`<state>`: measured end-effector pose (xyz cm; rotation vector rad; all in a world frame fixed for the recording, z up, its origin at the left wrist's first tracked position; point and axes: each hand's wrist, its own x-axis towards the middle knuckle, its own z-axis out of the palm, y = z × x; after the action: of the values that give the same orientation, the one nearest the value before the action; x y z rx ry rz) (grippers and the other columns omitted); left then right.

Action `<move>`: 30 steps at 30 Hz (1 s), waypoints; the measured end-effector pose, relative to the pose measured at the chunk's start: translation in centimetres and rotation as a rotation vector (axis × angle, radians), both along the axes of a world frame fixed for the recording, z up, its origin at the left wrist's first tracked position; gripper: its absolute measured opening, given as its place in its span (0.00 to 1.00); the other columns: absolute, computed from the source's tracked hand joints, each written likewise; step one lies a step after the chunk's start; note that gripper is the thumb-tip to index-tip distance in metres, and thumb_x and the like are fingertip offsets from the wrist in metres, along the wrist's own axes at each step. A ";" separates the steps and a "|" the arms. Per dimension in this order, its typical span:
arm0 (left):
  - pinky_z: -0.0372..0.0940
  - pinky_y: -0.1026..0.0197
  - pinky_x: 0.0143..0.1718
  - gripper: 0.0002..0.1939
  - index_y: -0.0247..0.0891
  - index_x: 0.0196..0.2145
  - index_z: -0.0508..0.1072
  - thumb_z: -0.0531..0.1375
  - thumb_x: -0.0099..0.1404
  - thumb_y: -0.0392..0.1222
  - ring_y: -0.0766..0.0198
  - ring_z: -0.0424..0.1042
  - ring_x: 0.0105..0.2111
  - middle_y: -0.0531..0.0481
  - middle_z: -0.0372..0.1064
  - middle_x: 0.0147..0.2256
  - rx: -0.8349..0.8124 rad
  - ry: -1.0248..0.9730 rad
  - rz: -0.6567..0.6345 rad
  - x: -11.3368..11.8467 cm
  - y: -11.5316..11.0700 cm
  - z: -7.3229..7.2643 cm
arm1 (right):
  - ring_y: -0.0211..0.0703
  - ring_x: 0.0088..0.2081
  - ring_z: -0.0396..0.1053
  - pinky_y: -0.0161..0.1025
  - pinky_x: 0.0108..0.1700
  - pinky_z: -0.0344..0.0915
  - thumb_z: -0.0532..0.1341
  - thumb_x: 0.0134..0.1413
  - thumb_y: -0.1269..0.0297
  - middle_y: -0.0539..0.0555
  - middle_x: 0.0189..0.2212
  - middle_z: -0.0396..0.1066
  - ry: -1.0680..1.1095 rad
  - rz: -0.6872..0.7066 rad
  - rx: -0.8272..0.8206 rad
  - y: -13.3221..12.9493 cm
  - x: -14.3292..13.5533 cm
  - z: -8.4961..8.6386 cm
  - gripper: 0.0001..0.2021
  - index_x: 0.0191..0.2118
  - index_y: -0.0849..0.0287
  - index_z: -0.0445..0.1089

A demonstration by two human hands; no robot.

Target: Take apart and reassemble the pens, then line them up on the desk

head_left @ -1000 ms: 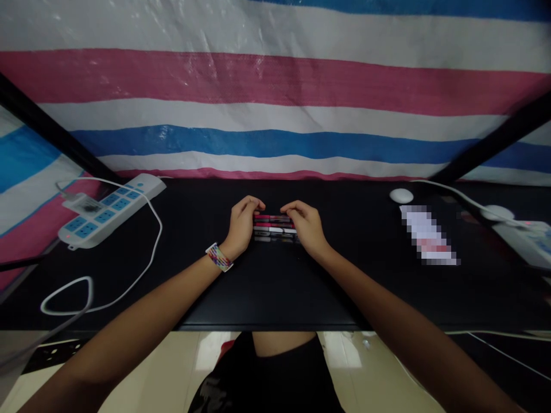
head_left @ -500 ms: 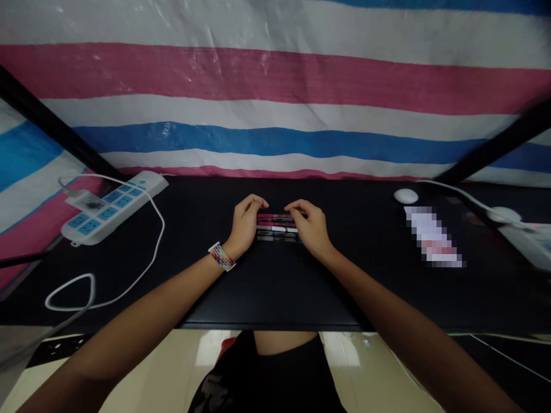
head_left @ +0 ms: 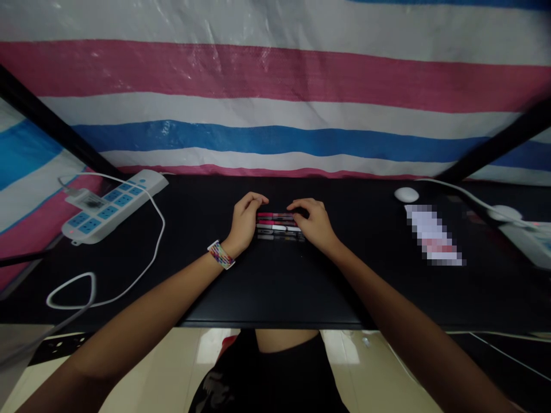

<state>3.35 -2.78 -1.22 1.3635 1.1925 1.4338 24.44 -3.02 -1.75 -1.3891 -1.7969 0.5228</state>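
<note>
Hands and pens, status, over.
Pens side by side on black table. Left hand at their left ends, right hand at right ends, grips unclear. Power strip off left.

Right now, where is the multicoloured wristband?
In the head view, the wristband is worn just below the left hand, to the left of the pens.

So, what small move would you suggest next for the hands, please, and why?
Perhaps ease the right hand slightly inward against the pens: they lie between it and the left hand, and their right ends look uneven, though partly hidden.
</note>
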 end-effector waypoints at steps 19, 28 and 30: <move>0.68 0.52 0.56 0.11 0.42 0.34 0.80 0.59 0.72 0.41 0.55 0.75 0.45 0.48 0.78 0.39 0.015 0.030 -0.021 0.0 -0.3 0.2 | 0.57 0.57 0.78 0.58 0.65 0.68 0.62 0.60 0.62 0.54 0.49 0.84 0.557 -0.029 -0.065 -1.0 -0.9 0.5 0.10 0.41 0.50 0.82; 0.68 0.53 0.55 0.12 0.42 0.33 0.79 0.58 0.72 0.43 0.56 0.76 0.46 0.47 0.78 0.39 0.015 -0.095 -0.059 0.2 0.0 -0.5 | 0.56 0.60 0.77 0.59 0.69 0.65 0.64 0.55 0.62 0.54 0.49 0.85 0.827 -0.055 -0.152 -0.6 -2.0 -0.3 0.09 0.39 0.50 0.83; 0.68 0.54 0.54 0.12 0.42 0.33 0.79 0.58 0.72 0.44 0.56 0.76 0.45 0.47 0.78 0.39 0.014 -0.085 -0.058 0.3 0.0 -0.5 | 0.56 0.59 0.77 0.58 0.69 0.66 0.63 0.56 0.62 0.54 0.49 0.85 0.801 -0.059 -0.155 -0.6 -2.0 -0.3 0.09 0.38 0.50 0.83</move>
<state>3.61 -2.77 -1.71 1.3227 1.0816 1.4474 22.48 -3.63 -2.00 -1.0945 -1.0774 1.0295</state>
